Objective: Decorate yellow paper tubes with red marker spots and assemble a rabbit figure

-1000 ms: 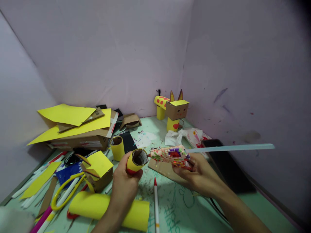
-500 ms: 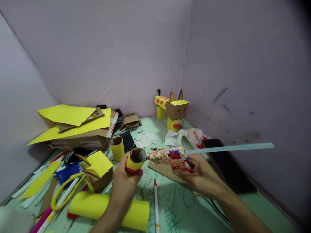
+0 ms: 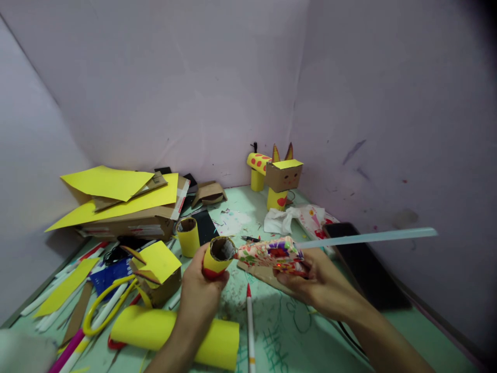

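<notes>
My left hand (image 3: 204,295) is wrapped round a short yellow cardboard tube (image 3: 216,255) with a red patch, its open end tilted up. My right hand (image 3: 314,282) grips a hot glue gun (image 3: 272,255) covered in colourful patterned wrap, a small red light glowing on its side. A long pale glue stick (image 3: 368,238) sticks out of the gun's back to the right. The nozzle is at the tube's rim; whether it touches I cannot tell. Below my left wrist lies a longer yellow roll (image 3: 155,331). A second short yellow tube (image 3: 187,238) stands just behind.
A yellow animal figure with a cardboard box head (image 3: 283,178) stands at the back. Left are a box head with ears (image 3: 157,272), scissors (image 3: 87,326), pens and stacked yellow sheets (image 3: 112,184). A red-tipped marker (image 3: 250,326) lies in front, a dark tablet-like slab (image 3: 365,269) right.
Almost nothing differs. Both hands keep their hold on the tube and the glue gun, and the view has shifted very slightly.
</notes>
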Tool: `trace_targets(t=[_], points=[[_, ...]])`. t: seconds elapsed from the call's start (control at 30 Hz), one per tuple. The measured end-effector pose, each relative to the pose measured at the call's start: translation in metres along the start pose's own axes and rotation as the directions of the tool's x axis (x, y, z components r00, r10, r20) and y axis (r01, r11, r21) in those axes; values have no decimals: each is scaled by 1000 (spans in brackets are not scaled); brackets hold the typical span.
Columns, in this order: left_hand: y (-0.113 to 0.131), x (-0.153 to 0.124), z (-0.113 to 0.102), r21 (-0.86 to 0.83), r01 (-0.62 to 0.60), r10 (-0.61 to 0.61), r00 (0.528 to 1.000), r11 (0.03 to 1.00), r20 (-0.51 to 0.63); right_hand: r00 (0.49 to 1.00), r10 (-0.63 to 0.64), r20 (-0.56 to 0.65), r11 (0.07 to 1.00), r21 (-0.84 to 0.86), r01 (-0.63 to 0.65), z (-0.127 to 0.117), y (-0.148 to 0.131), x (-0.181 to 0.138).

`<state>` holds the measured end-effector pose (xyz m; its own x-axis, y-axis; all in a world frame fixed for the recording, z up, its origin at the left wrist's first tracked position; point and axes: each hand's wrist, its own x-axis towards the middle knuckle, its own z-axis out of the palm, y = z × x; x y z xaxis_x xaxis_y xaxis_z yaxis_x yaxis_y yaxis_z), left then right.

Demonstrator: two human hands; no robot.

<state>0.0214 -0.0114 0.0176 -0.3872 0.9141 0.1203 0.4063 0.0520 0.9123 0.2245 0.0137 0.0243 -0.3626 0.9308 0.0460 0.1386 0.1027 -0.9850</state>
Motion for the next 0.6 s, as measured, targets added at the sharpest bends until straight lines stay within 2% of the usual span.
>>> trace_targets(t=[0.2, 0.3, 0.37, 0.47, 0.6], points=[[2, -1, 0, 17, 1, -1, 1000, 1000, 5, 1000, -2, 29, 999, -40, 3, 0, -1, -1], [0, -2, 0, 10, 6, -6, 1000, 1000, -2, 999, -12, 49, 998, 63, 9, -1, -5, 1], [-1, -2, 0, 14, 8, -8, 1000, 1000, 6, 1000, -24, 19, 990, 142, 21, -3, -8, 3], [-2, -1, -1, 14, 5, -5, 1000, 1000, 7, 998, 13, -61, 991, 134, -5, -9, -11, 5], [-3, 1, -1, 13, 1, -1, 1000, 1000, -8, 999, 23, -38, 995, 97, -19, -13, -16, 5]])
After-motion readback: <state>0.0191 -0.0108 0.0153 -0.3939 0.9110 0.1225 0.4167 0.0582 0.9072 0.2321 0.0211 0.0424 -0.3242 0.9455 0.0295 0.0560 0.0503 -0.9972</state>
